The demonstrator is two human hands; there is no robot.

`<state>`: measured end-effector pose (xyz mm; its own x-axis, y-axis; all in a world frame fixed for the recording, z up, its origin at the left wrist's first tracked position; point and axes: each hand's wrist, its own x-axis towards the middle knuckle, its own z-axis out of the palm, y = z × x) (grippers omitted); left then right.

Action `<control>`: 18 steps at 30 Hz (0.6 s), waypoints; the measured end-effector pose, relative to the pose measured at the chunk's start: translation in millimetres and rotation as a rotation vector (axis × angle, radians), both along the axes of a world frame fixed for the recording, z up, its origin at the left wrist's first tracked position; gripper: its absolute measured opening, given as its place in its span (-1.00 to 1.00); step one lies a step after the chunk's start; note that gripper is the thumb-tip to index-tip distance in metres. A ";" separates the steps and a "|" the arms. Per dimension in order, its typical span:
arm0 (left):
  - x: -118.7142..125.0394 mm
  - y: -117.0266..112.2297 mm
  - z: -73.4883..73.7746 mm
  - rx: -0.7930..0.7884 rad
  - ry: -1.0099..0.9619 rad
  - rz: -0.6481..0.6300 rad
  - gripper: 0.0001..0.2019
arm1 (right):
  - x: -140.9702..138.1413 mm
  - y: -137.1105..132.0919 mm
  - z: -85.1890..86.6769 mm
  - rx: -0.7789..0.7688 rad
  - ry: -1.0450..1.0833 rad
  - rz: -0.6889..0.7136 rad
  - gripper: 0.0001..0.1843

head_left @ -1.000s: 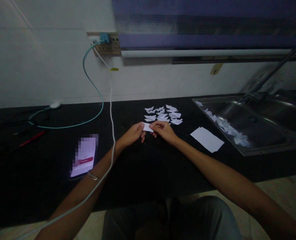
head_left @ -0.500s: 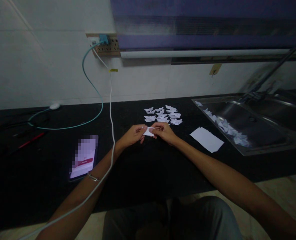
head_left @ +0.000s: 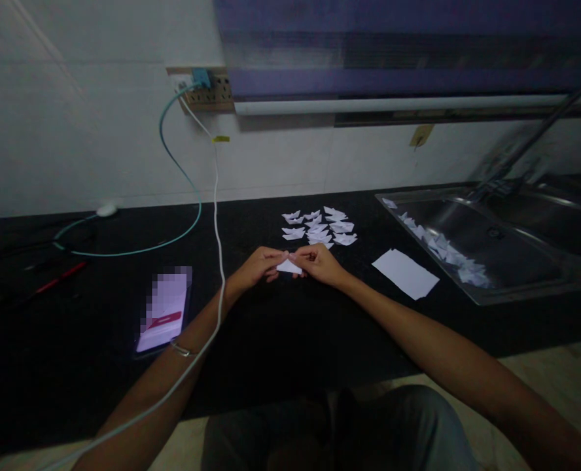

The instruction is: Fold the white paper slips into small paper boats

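A small piece of folded white paper (head_left: 289,266) is pinched between my two hands above the dark counter. My left hand (head_left: 260,265) grips its left side, and my right hand (head_left: 321,263) grips its right side. Both thumbs meet at the top of the paper, which shows a roughly triangular shape. Part of it is hidden behind the fingers. Just beyond my hands, several folded paper boats (head_left: 316,226) sit grouped on the counter. To the right of my right hand lies a flat stack of white paper (head_left: 405,273).
A metal sink (head_left: 521,261) at the right has many folded papers (head_left: 447,250) along its left side. A lit phone (head_left: 163,311) lies by my left forearm. A white cable (head_left: 218,229) crosses that forearm. A red pen (head_left: 61,277) lies at the far left.
The paper looked like a flat rectangle before and now shows a triangular outline. My thumbs have come together at its top edge.
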<state>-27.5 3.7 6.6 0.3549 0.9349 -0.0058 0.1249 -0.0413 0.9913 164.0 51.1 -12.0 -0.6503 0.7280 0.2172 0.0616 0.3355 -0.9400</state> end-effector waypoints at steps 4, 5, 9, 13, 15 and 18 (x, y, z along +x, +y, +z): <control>-1.9 5.4 -8.9 0.042 0.036 0.108 -0.48 | -3.2 -3.0 2.7 0.081 0.096 -0.124 -0.60; -2.2 6.6 -10.9 0.067 0.066 0.111 -0.46 | -3.4 -3.6 2.5 0.109 0.093 -0.148 -0.54; -1.9 8.4 -14.4 0.150 0.140 0.089 -0.45 | -2.1 -4.6 -0.3 0.265 0.018 -0.170 -0.52; 0.7 5.9 -9.4 0.082 0.049 0.071 -0.51 | -1.0 -4.1 -1.6 0.307 0.010 -0.173 -0.58; 1.0 4.4 -5.5 0.048 -0.018 0.078 -0.55 | -1.0 -4.1 -0.9 0.305 0.011 -0.169 -0.59; -1.2 3.8 -1.2 0.025 -0.062 0.083 -0.60 | -0.9 -5.0 0.9 0.310 0.021 -0.157 -0.61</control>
<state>-28.7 7.5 5.4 0.2749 0.9607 0.0378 0.0673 -0.0584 0.9960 163.1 46.1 -11.0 -0.5287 0.7160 0.4558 0.1162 0.5930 -0.7968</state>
